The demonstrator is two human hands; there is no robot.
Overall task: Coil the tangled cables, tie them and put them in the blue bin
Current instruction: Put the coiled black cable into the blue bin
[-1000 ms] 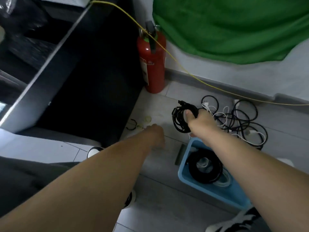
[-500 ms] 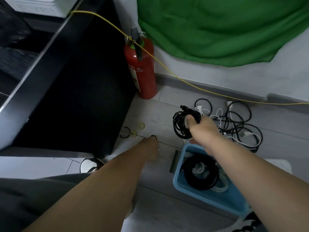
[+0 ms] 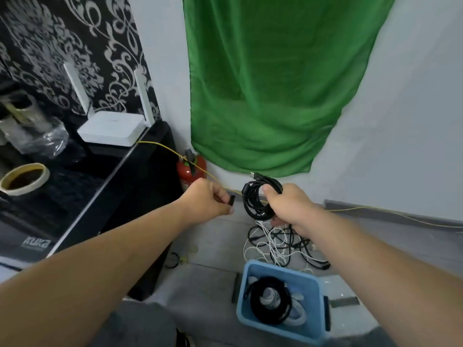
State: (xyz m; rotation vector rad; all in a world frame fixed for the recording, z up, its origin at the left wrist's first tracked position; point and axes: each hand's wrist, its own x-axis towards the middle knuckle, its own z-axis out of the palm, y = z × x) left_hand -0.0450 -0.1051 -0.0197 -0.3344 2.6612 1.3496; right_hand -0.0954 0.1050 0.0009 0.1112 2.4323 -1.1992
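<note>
R hand (image 3: 290,206) gripped coil (image 3: 253,196), held up w/ loops bunched so they wouldn't spring. L hand (image 3: 208,199) pinched tie (image 3: 232,200) just beside it, prob. to wrap next. Below: bin (image 3: 313,281) on floor (image 3: 213,284), tangle (image 3: 275,241) behind it.

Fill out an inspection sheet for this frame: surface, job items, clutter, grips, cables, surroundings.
Surface: grey floor.
Job's things: blue bin holds a black cable coil; tangled cables lie beyond it.
Clutter: loose bands beside the black cabinet.
Grips: left hand pinches a small black tie; right hand holds a coiled black cable.
Cables: yellow cable runs from the white router along the wall.
Surroundings: red fire extinguisher, green cloth.
</note>
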